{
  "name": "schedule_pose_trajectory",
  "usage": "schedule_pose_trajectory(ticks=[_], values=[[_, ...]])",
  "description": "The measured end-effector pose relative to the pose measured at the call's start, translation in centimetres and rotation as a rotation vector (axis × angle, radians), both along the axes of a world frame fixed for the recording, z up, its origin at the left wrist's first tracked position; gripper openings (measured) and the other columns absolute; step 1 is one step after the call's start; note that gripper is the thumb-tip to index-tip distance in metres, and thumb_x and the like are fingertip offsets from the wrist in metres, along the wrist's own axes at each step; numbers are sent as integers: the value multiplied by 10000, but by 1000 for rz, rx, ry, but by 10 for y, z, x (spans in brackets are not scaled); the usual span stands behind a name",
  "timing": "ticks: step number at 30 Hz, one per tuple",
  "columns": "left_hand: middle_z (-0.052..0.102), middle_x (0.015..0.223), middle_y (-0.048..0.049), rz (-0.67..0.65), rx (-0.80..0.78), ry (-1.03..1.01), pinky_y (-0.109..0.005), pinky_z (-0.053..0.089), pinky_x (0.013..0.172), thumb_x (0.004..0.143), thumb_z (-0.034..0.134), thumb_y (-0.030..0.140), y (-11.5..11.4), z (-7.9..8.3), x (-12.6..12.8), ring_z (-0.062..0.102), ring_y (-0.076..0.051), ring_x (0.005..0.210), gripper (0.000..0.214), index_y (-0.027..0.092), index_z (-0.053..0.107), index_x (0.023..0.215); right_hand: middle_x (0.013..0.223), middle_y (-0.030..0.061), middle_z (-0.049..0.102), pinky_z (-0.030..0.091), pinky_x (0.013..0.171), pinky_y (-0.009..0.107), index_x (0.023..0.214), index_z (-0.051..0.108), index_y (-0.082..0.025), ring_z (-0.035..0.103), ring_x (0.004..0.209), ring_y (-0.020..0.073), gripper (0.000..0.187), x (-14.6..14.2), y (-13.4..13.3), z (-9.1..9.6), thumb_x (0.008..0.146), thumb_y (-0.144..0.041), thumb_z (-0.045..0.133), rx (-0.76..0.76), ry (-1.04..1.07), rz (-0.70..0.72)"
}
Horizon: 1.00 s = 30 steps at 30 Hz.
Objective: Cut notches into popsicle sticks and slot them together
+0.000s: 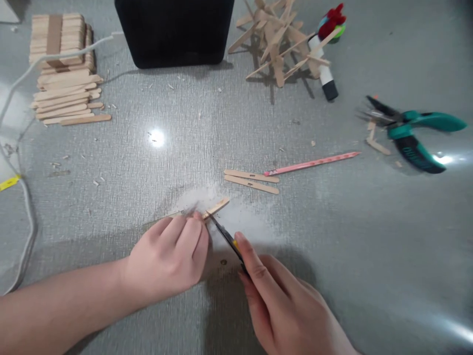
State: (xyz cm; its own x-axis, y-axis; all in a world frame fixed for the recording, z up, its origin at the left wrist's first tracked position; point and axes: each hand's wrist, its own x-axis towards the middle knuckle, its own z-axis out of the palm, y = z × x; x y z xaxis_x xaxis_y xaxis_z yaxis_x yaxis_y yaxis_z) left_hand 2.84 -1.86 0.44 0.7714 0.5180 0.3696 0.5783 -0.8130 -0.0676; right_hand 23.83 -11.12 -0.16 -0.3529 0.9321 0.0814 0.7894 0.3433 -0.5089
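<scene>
Your right hand [284, 301] grips the knife [226, 236], tip at the stick [218, 207] poking out of your curled left hand [172, 251], which holds it, so pin firmly, press lightly and angle the edge away from your knuckles.

On our grey desk [369, 236] we see piled sticks [68, 101], two marked sticks [251, 184], a pink pencil [314, 164] and teal-handled pliers [401, 130].

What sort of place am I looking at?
Probably a craft or hobby table, judging by the piled wooden sticks, the pliers and the pencil lying on it.
</scene>
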Motion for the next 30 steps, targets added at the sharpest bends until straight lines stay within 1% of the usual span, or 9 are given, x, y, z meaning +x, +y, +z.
schedule_pose_trajectory(ticks=[4,8,10,15,20,27,30], values=[[563,612,-12,6,-21,-22,-264,445,423,804,688,-57,-1,-3,1,495,-125,524,102,-31,720,897,848,68,692,564,480,238,1626,234,-113,663,610,149,627,-1,0,0,1027,-135,419,-5,-12,-13],[590,652,-24,1,-26,-28,-251,452,445,783,704,-76,-1,-6,1,511,-117,548,133,-26,720,905,875,79,706,572,489,230,1635,206,-120,666,618,147,640,-1,2,0,1029,-138,410,-11,-11,-9],[594,657,-26,0,-27,-22,-254,456,450,785,703,-74,-1,-6,0,519,-119,552,130,-22,721,902,885,85,711,572,487,226,1640,186,-122,668,619,148,648,-1,1,1,1032,-147,408,-8,-9,-3],[604,653,-29,-6,-26,-27,-257,452,439,791,685,-84,0,-4,1,535,-125,544,117,-7,724,871,888,85,717,582,508,217,1640,199,-128,685,650,154,652,1,-2,1,1028,-148,422,-15,-23,4],[635,675,-58,-6,-26,-21,-274,476,443,800,672,-82,0,-4,0,580,-154,560,120,-22,717,894,878,84,715,576,503,218,1635,209,-116,681,637,150,641,-1,3,4,1032,-148,421,-17,-39,0],[638,681,-55,-2,-45,-20,-279,476,458,821,645,-80,-1,-4,0,579,-152,561,129,-30,703,925,861,78,710,578,510,215,1637,196,-114,683,641,150,638,-1,2,4,1039,-158,411,-8,-40,-4],[640,681,-60,-7,-54,-26,-285,473,461,814,659,-72,-3,-5,0,585,-162,568,121,-35,699,922,880,85,719,570,502,210,1638,194,-118,687,650,149,639,-1,2,5,1039,-152,416,4,-43,-8]])
